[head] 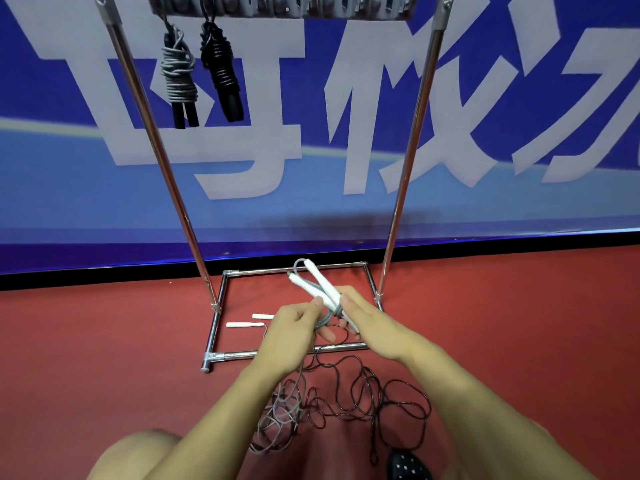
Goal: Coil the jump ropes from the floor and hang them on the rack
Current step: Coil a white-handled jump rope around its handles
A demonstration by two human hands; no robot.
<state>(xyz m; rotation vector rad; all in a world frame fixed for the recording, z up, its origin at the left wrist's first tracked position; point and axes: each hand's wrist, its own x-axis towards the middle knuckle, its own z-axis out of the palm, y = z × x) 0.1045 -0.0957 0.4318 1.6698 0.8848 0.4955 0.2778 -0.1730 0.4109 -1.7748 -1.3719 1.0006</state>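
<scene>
Holding a pair of white handles [320, 284] side by side, the person has the grey-corded jump rope up over the rack's base frame [221, 296], the handles' long axis slanting up and away to the left from the hands. The right hand [363, 320] lies along the handles' lower ends with fingers mostly straight, seemingly bracing them; the left hand [294, 323] pinches the grey cord [282, 414] just beside the handles, thumb against fingertip. From that pinch the cord falls toward the person into a loose heap on the red floor [104, 341], so the slack lies below and nearer than the handles. I judge the coming wrap will need the left hand, the nearer one to the cord, to draw slack up round the handles. A second rope, dark cord [381, 393] with white handles [242, 323], sprawls beside it. Two coiled ropes, one grey-wound [178, 77] and one black [221, 71], hang from the rack's top bar [277, 8].
</scene>
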